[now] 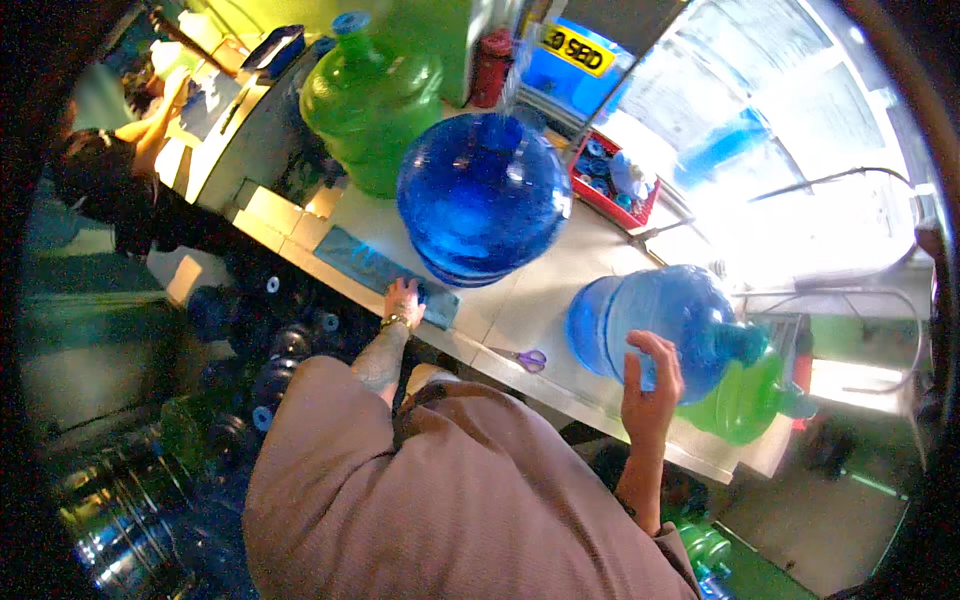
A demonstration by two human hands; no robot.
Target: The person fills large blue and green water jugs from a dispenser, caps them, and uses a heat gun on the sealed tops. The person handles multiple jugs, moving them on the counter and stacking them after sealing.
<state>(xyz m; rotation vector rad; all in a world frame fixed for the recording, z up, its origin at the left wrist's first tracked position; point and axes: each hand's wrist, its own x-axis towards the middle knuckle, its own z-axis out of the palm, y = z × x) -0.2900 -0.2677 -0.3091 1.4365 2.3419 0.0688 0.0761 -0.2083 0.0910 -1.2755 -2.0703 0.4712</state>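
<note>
My left hand (403, 304) lies on a folded blue cloth or plastic strip (360, 259) by the counter's front edge. A dark blue patch shows beside its thumb; whether the fingers grip it is unclear. Ahead of that hand stands a large dark-blue water jug (484, 199), a clear streak above its neck. My right hand (652, 379) is raised with fingers apart and slightly bent, in front of a light-blue jug (667, 315) lying on its side. Contact between them cannot be made out. Purple-handled scissors (531, 361) rest on the counter between my hands.
A green jug (371, 112) with a blue cap stands behind left; another green jug (739, 405) lies at right. A red basket (615, 214) holds several caps. The tiled counter (517, 307) has a front edge. Another person's arm (161, 112) is at far left; more jugs crowd the floor.
</note>
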